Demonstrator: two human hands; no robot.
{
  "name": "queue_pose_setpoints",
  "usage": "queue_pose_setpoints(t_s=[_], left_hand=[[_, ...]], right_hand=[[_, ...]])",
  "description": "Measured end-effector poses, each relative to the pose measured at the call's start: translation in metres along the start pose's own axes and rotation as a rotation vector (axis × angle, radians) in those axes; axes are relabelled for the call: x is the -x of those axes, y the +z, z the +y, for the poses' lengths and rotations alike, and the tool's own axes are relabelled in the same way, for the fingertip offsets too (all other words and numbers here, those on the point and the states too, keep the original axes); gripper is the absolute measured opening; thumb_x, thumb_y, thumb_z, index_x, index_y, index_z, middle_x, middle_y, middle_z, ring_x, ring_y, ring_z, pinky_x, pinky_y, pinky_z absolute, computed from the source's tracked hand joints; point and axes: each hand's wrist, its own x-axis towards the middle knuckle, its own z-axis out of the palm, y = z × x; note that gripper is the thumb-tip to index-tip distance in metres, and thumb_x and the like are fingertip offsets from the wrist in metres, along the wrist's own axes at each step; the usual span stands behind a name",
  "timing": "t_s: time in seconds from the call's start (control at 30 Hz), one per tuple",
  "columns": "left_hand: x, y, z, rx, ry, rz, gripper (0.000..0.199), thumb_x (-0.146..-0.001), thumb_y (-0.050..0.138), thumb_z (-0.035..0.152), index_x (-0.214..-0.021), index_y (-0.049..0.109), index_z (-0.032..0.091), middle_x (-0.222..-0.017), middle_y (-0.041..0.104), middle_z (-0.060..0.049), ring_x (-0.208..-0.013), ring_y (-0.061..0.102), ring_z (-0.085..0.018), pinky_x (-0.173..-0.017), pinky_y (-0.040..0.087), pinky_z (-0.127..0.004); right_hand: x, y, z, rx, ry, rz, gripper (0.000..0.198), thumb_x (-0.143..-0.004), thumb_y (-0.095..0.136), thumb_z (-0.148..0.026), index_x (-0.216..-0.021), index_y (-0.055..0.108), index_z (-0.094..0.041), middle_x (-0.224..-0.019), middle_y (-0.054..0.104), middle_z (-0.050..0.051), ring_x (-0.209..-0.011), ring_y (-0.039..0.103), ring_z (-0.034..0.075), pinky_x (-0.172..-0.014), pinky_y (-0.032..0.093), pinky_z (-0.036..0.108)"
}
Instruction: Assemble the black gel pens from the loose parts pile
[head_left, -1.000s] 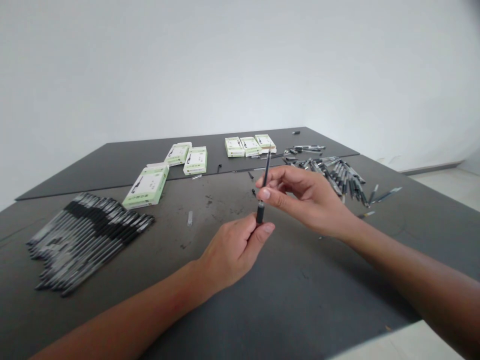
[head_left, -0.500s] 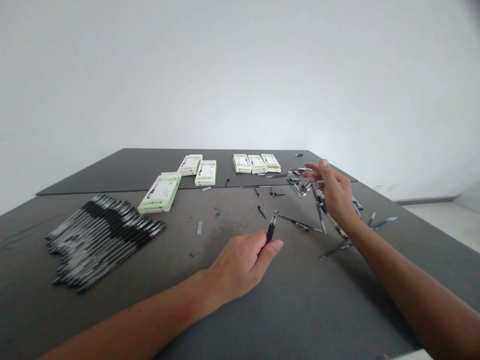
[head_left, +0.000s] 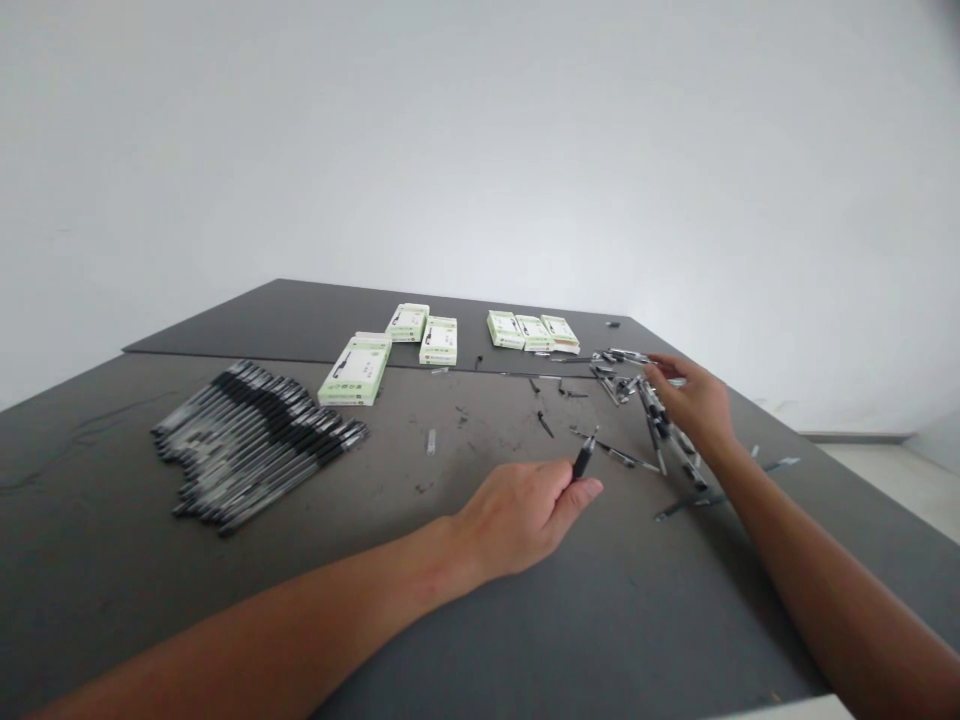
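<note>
A pen (head_left: 583, 459) pokes up from the left hand's (head_left: 521, 515) snug fist, its lower barrel hidden; tabletop (head_left: 465, 470) stretches leftward to the pen row (head_left: 259, 440). Right hand (head_left: 697, 405), fingers curled, covers some loose pens (head_left: 677, 455) inside the table's right edge; whether it's gripping, can't tell.

Site is presenting as a plain indoor workroom. One large, stained dark table (head_left: 675, 620) is serving as workbench. Ranked pens (head_left: 262, 440) are lying between ten and eleven o'clock, printed cartons (head_left: 355, 372) toward eleven and twelve, loose pens and parts (head_left: 690, 470) at one. A bare white wall (head_left: 480, 150) is rising at twelve; pale floor (head_left: 874, 475) is showing at two.
</note>
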Motion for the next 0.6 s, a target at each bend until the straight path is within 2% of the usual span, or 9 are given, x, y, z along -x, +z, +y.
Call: queue_pose_setpoints(t_s=[0.23,0.33,0.47,0.6], left_hand=[[-0.001,-0.001,0.0,0.025,-0.015,-0.024,0.042,-0.115,0.039,0.047,-0.082,0.047,0.022,-0.067,0.056,0.002,-0.061,0.06,-0.018,-0.058,0.031,-0.029],[-0.001,-0.001,0.0,0.037,-0.016,-0.031,0.042,-0.115,0.039,0.047,-0.082,0.046,0.023,-0.066,0.054,0.003,-0.06,0.058,-0.017,-0.057,0.031,-0.029],[-0.001,0.0,-0.001,0.048,-0.018,-0.036,0.041,-0.115,0.038,0.047,-0.082,0.045,0.023,-0.066,0.053,0.004,-0.059,0.056,-0.016,-0.058,0.031,-0.028],[-0.001,0.0,-0.001,0.036,-0.011,-0.037,0.043,-0.115,0.037,0.047,-0.082,0.046,0.023,-0.066,0.053,0.003,-0.059,0.057,-0.016,-0.057,0.031,-0.029]], right_hand=[[-0.01,-0.005,0.039,0.196,-0.026,-0.072,0.051,-0.097,0.057,-0.053,-0.126,0.081,-0.019,-0.111,0.083,0.013,-0.101,0.077,0.032,-0.09,0.058,0.044],[-0.014,-0.004,0.056,0.25,-0.036,-0.136,0.05,-0.094,0.058,-0.056,-0.121,0.084,-0.022,-0.114,0.083,0.012,-0.104,0.076,0.034,-0.09,0.057,0.045],[-0.018,-0.007,0.08,0.343,-0.027,-0.23,0.047,-0.088,0.064,-0.062,-0.11,0.088,-0.028,-0.108,0.084,0.011,-0.104,0.075,0.04,-0.088,0.055,0.051],[-0.018,-0.011,0.095,0.415,-0.018,-0.237,0.052,-0.09,0.059,-0.065,-0.113,0.088,-0.028,-0.108,0.084,0.013,-0.103,0.075,0.041,-0.089,0.054,0.054]])
